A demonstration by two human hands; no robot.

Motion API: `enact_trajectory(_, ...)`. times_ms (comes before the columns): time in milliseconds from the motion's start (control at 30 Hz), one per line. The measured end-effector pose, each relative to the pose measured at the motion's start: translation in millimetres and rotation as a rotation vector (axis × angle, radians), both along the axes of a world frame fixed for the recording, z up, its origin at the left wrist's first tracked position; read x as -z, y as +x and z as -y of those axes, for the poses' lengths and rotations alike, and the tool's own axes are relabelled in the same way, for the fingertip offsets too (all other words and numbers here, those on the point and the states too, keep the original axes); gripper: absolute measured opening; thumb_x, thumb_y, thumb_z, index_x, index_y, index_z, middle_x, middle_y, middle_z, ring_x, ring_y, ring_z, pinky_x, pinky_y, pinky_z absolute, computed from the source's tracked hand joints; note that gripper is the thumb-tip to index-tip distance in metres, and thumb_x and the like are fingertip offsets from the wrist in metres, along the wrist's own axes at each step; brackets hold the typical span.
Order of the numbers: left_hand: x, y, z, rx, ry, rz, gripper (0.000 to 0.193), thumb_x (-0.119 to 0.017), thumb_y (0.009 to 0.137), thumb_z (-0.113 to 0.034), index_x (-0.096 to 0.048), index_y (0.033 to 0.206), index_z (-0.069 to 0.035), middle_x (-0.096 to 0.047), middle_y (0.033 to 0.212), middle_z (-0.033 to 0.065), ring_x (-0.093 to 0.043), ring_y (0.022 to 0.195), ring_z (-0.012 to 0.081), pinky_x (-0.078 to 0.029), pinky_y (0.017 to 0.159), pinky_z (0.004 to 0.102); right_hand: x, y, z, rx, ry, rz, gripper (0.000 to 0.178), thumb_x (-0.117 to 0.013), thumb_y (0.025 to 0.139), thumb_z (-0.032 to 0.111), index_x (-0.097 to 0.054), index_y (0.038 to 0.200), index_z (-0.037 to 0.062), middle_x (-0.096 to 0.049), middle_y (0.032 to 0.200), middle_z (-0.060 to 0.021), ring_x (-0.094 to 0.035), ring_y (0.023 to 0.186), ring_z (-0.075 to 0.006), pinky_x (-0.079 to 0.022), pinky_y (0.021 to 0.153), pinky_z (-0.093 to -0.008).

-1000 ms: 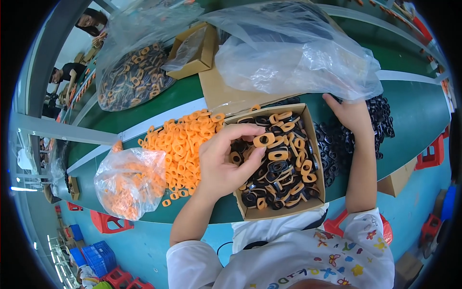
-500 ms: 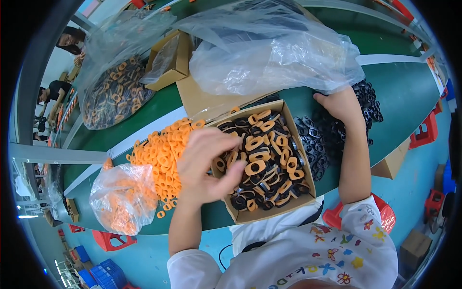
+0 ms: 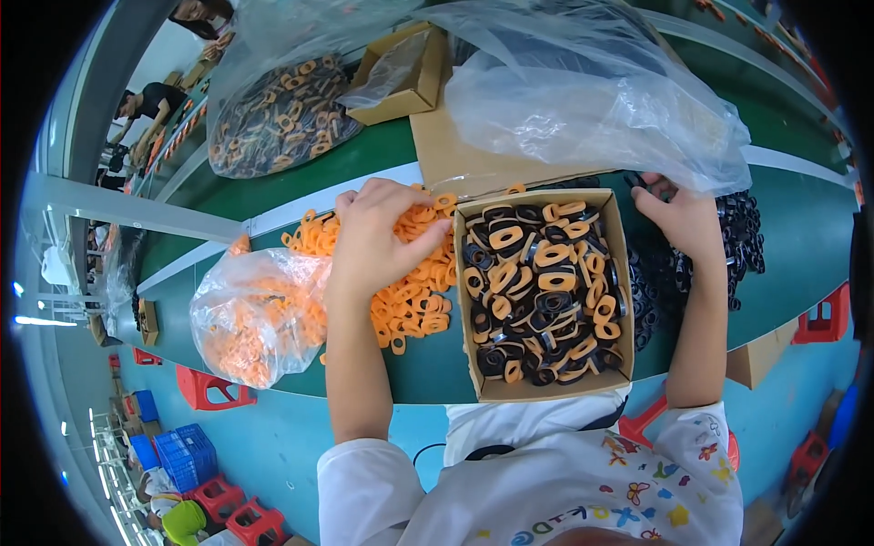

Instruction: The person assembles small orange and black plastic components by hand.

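My left hand (image 3: 378, 237) rests over a heap of small orange oval rings (image 3: 414, 309), its thumb and fingers apart; the fingertips reach the rings at the far side. To the right, my right hand (image 3: 681, 218) has thumb and fingertips together at a small black oval ring (image 3: 635, 180), close to the edge of a clear plastic bag. Loose black rings (image 3: 742, 241) lie on both sides of that forearm. Between my hands stands an open cardboard box (image 3: 626, 341), filled with orange and black rings joined together (image 3: 553, 279).
A clear bag of orange rings (image 3: 259, 318) lies left. Farther back are a bag of joined rings (image 3: 282, 114), a small carton (image 3: 401, 77), a cardboard sheet (image 3: 464, 155) and a large clear bag (image 3: 601, 109). A grey metal post (image 3: 137, 209) stands left. Other people sit beyond.
My left hand has moved from the box's left edge to the orange heap. My right hand's fingers, partly under the clear bag before, now show at a black ring. The whole view has shifted.
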State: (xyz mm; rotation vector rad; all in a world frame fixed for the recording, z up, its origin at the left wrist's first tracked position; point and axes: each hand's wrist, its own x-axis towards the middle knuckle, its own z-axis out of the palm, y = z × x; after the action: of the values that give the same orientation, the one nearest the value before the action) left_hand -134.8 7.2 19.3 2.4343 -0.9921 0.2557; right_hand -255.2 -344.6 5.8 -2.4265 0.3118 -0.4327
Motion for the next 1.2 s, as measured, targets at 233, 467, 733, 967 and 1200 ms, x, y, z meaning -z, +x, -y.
enact_trajectory(233, 4, 2, 11, -0.033, -0.034, 0.052, 0.02, -0.072, 0.08, -0.028, -0.07, 0.091, -0.012, -0.07, 0.09, 0.0003, -0.061, 0.091, 0.0212, -0.032, 0.08, 0.0425, -12, -6, -23, -0.204, 0.721, 0.027, 0.022, -0.075, 0.076, 0.002, -0.059, 0.091, 0.0002, -0.061, 0.1, -0.0089, -0.058, 0.089, -0.0129, -0.05, 0.083, -0.0271)
enact_trajectory(467, 5, -5, 33, -0.103, 0.227, 0.043, 0.017, -0.071, 0.08, -0.024, -0.07, 0.093, -0.013, -0.069, 0.084, 0.002, -0.061, 0.091, 0.0222, -0.033, 0.08, 0.0424, -19, -9, -51, -0.385, 0.797, 0.214, 0.022, -0.069, 0.076, -0.009, -0.057, 0.092, -0.0011, -0.061, 0.103, -0.011, -0.06, 0.091, -0.0122, -0.05, 0.078, -0.0249)
enact_trajectory(733, -14, -20, 35, -0.086, -0.505, -0.372, 0.019, -0.067, 0.087, -0.006, -0.067, 0.104, 0.001, -0.071, 0.092, 0.0098, -0.068, 0.08, 0.0144, -0.055, 0.075, 0.0282, -24, -15, -76, -0.427, 0.867, 0.131, 0.027, -0.071, 0.078, -0.011, -0.06, 0.102, -0.0019, -0.061, 0.106, -0.0093, -0.063, 0.087, -0.011, -0.052, 0.075, -0.0213)
enact_trajectory(967, -36, -61, 47, 0.186, -0.999, -1.123, 0.016, -0.058, 0.096, -0.005, -0.062, 0.107, 0.005, -0.066, 0.09, 0.0126, -0.065, 0.071, 0.0187, -0.055, 0.067, 0.031, -25, -19, -87, -0.469, 1.161, 0.13, 0.034, -0.067, 0.081, -0.015, -0.062, 0.112, -0.0057, -0.061, 0.107, -0.0122, -0.069, 0.098, -0.0229, -0.059, 0.084, -0.0324)
enact_trajectory(1200, -24, -75, 51, 0.109, -1.017, -1.069, 0.017, -0.06, 0.095, -0.004, -0.061, 0.109, 0.005, -0.069, 0.094, 0.0137, -0.07, 0.076, 0.0208, -0.06, 0.068, 0.0314, -19, -19, -92, -0.528, 1.005, 0.295, 0.025, -0.065, 0.082, -0.016, -0.063, 0.106, -0.0082, -0.061, 0.109, -0.0165, -0.069, 0.098, -0.0245, -0.06, 0.087, -0.036)
